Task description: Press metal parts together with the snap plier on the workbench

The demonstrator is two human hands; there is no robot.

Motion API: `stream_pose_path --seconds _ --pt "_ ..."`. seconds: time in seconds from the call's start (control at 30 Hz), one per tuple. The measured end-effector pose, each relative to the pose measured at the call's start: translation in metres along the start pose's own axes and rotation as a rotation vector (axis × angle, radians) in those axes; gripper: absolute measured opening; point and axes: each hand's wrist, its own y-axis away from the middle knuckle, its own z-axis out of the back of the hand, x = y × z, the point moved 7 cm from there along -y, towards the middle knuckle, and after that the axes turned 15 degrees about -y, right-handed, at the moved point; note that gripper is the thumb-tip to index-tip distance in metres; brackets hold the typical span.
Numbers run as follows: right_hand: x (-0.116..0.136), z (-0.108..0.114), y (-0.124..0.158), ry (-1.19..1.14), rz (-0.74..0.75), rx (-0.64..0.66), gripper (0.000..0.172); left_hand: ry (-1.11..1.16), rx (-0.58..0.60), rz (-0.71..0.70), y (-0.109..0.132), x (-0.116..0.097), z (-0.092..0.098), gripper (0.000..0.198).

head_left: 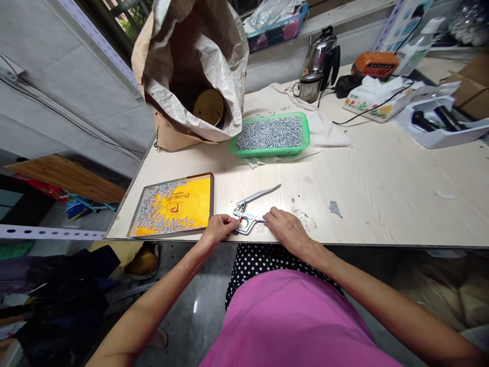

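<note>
A pair of silver spring-loaded pliers [251,218] lies near the table's front edge, its handles spread and its C-shaped jaw towards the left. My right hand [286,228] is closed around the end of the lower handle, while the upper handle points away, untouched. Beside the jaw, next to a small red part, my left hand [220,228] pinches its thumb and finger together. Whatever sits in that pinch is too small to make out. Left of it is a shallow tray [204,209] with a yellow lining and many small silver metal pins [153,206] scattered over it.
A green plastic basket [303,133] full of similar metal pieces stands further back. Behind it is a large open sack [168,97] with a round container inside. A metal cup [308,89], a kettle [320,53], a tissue pack [376,97] and a white bin [439,135] line the back right.
</note>
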Motion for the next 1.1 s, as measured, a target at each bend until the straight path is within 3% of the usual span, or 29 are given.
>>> stream_pose_path --seconds 0.43,0.47,0.6,0.7,0.83,1.1 --pt "-0.001 0.006 0.0 -0.059 0.003 0.004 0.011 -0.181 0.082 0.116 -0.013 0.008 -0.002 0.015" --pt "-0.002 0.01 -0.002 -0.062 0.014 -0.001 0.019 -0.179 0.084 0.117 -0.013 0.008 -0.003 0.015" --pt "-0.015 0.026 -0.019 -0.006 0.053 -0.018 0.084 -0.166 0.079 0.13 -0.011 0.008 -0.003 0.015" --pt "-0.027 0.026 -0.036 0.033 0.059 0.101 0.103 -0.16 0.076 0.135 -0.011 0.007 -0.003 0.015" --pt "-0.03 0.022 -0.044 0.036 0.064 0.218 0.096 -0.145 0.073 0.152 -0.01 0.007 -0.004 0.014" --pt "-0.012 0.027 -0.03 0.026 0.076 0.126 0.068 -0.147 0.061 0.158 -0.009 0.005 -0.005 0.014"
